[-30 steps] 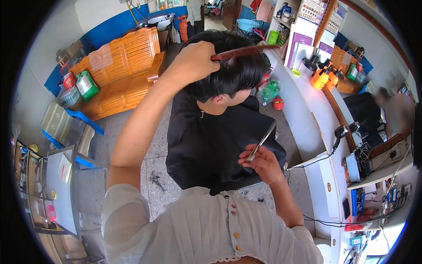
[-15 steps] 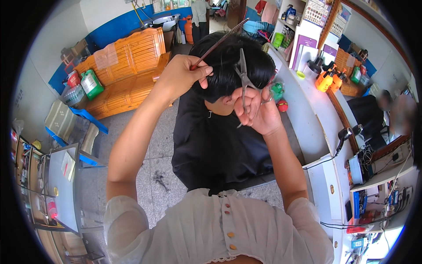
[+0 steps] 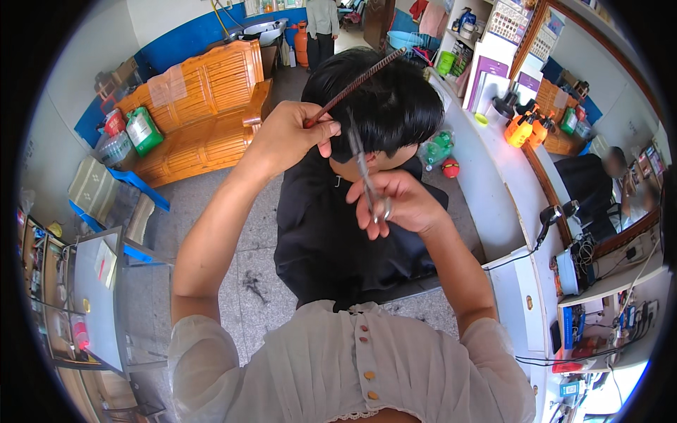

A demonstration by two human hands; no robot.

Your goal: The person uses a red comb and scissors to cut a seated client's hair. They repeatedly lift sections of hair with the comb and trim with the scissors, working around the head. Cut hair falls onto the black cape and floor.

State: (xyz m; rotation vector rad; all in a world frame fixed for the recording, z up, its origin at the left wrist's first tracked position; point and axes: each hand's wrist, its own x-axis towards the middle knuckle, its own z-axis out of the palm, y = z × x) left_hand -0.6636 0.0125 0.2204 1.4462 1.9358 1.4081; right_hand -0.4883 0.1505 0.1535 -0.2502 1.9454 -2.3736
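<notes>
A person with short black hair (image 3: pixel 395 106) sits before me under a black cape (image 3: pixel 352 247). My left hand (image 3: pixel 300 134) is closed round the near end of a reddish-brown comb (image 3: pixel 360 81), which slants up and right across the back of the head. In my right hand (image 3: pixel 395 201) is a pair of silver haircutting scissors (image 3: pixel 362 161), held low behind the ear and neck. Its blades point up toward the hair near the left fingertips. Whether the blades touch hair I cannot tell.
A white counter (image 3: pixel 508 190) with orange spray bottles (image 3: pixel 520 130) and a large mirror (image 3: pixel 585 176) runs along the right. A hair dryer (image 3: pixel 550 218) hangs at its edge. On the left stand a wooden bench (image 3: pixel 190 106) and a chair (image 3: pixel 106 190). Another person (image 3: pixel 322 32) stands at the back.
My right hand and the scissors have moved left and down, from the right side of the head toward the comb. The left hand and comb have shifted slightly; the comb lies a little lower.
</notes>
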